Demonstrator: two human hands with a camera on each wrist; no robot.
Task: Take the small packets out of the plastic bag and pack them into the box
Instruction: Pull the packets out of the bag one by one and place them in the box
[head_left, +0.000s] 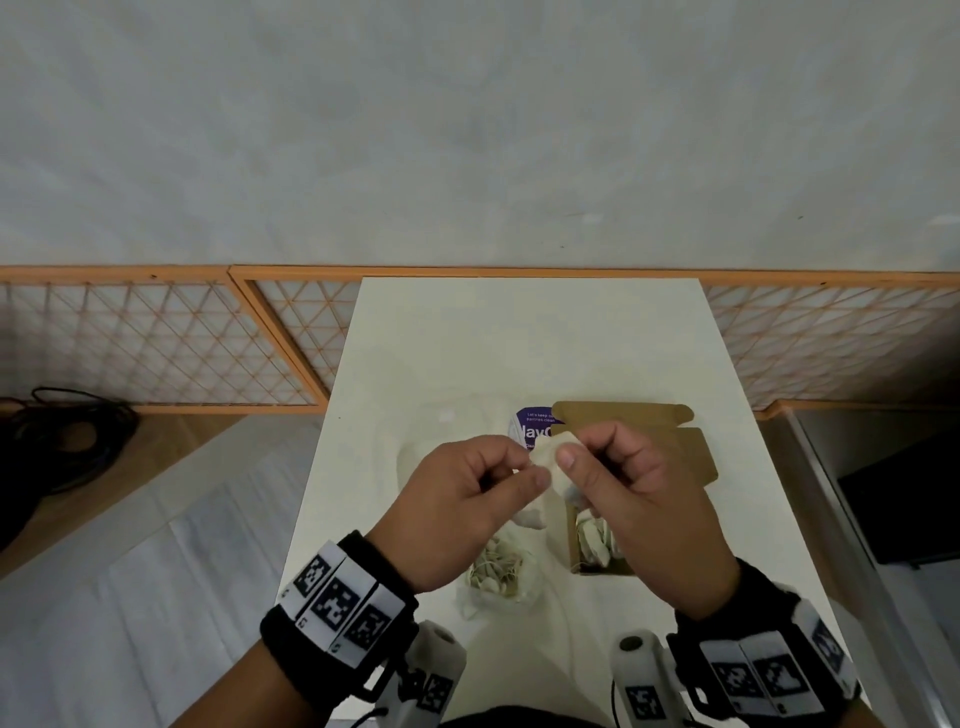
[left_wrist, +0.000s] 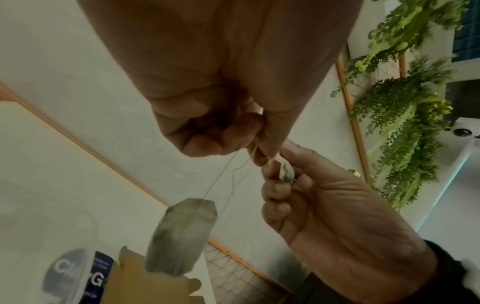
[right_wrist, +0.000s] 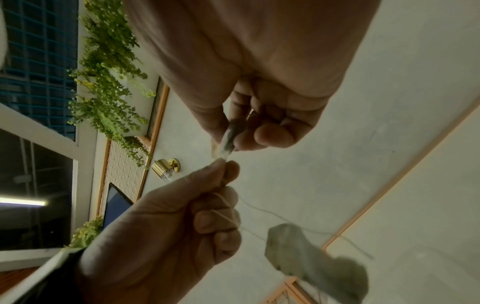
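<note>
up above the tabletop (head_left: 519, 332), left hand (head_left: 467, 506) pinches a thread (left_wrist: 221, 176), right hand (head_left: 631, 493) pinches its tag (left_wrist: 285, 171); packet (left_wrist: 182, 236) dangles.

The head view looks steeply down from above the worktop (head_left: 519, 338), taking in both hands over it. Each wrist view sits very close beneath its own palm, facing along the fingers (left_wrist: 223, 137) and up toward the wall. Both wrist views share the dangling packet (left_wrist: 182, 236) and the opposite hand.
</note>
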